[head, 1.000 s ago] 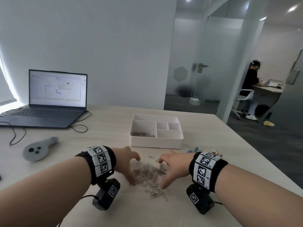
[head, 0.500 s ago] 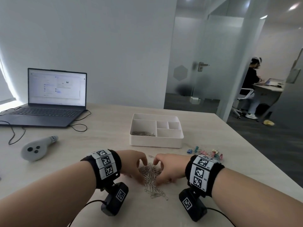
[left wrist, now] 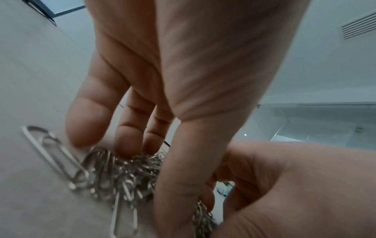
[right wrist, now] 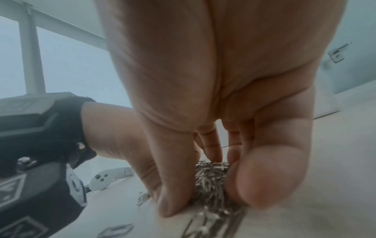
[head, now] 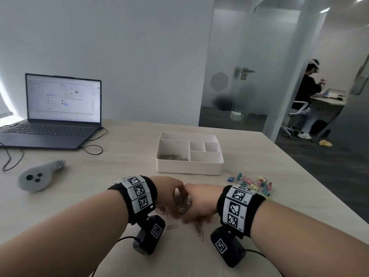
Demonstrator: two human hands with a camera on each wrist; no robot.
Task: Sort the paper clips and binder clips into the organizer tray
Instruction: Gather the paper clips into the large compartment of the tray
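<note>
A heap of silver paper clips [head: 182,203] sits bunched between my two hands on the table's near middle. My left hand [head: 169,192] curls round its left side, with fingertips [left wrist: 130,148] pressing into the clips [left wrist: 122,173]. My right hand [head: 201,202] grips the other side, thumb and fingers squeezing the bunch [right wrist: 211,178]. A few loose clips [head: 172,226] lie just in front of the hands. The white organizer tray [head: 189,168] stands beyond, with paper clips [head: 173,157] in its large left compartment. Coloured binder clips [head: 253,183] lie scattered right of my right wrist.
An open laptop [head: 60,120] with a cable [head: 93,148] stands at the back left. A grey controller [head: 38,176] lies on the left. The table's right edge [head: 311,176] runs close to the binder clips. A person [head: 305,96] sits at a far desk.
My hands have come together from either side of the spread-out paper clips and gathered them into a tight bunch. A few clips stayed behind on the table.
</note>
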